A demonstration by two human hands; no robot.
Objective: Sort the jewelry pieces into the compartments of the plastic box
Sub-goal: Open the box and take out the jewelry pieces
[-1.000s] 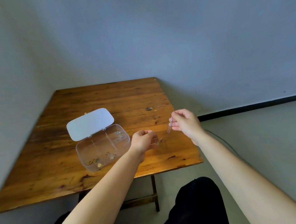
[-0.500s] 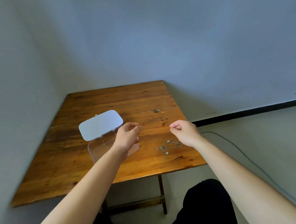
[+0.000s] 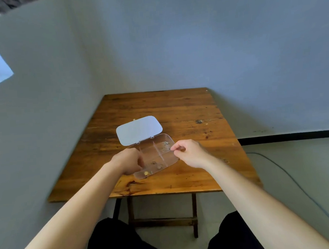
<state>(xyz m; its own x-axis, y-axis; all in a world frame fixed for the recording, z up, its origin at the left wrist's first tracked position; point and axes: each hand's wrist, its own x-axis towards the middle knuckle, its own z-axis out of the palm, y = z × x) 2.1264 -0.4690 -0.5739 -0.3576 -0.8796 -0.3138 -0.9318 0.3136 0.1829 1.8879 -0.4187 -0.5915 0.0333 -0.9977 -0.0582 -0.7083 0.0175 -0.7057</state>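
Note:
A clear plastic box [image 3: 167,159] with dividers lies mid-table, its white lid [image 3: 139,129] open toward the far side. Inside are a silver piece [image 3: 165,143] in the far right compartment, small pieces [image 3: 155,163] in a near middle one, and a gold piece [image 3: 145,172] at the near end. My left hand [image 3: 128,163] is curled on the box's left side and hides the compartments there. My right hand [image 3: 190,152] hovers at the box's right rim, thumb and forefinger pinched. Nothing between them is visible. A thin chain [image 3: 224,160] lies on the table behind my right wrist.
The wooden table [image 3: 178,108] stands in a corner, with grey walls at the left and behind. Its near edge runs just above my knees. A cable [image 3: 290,176] trails over the floor at the right.
My right hand moved left from above the loose chains to the box's right rim. My left hand went from over the box to its left side. The camera turned, so the table now looks centred.

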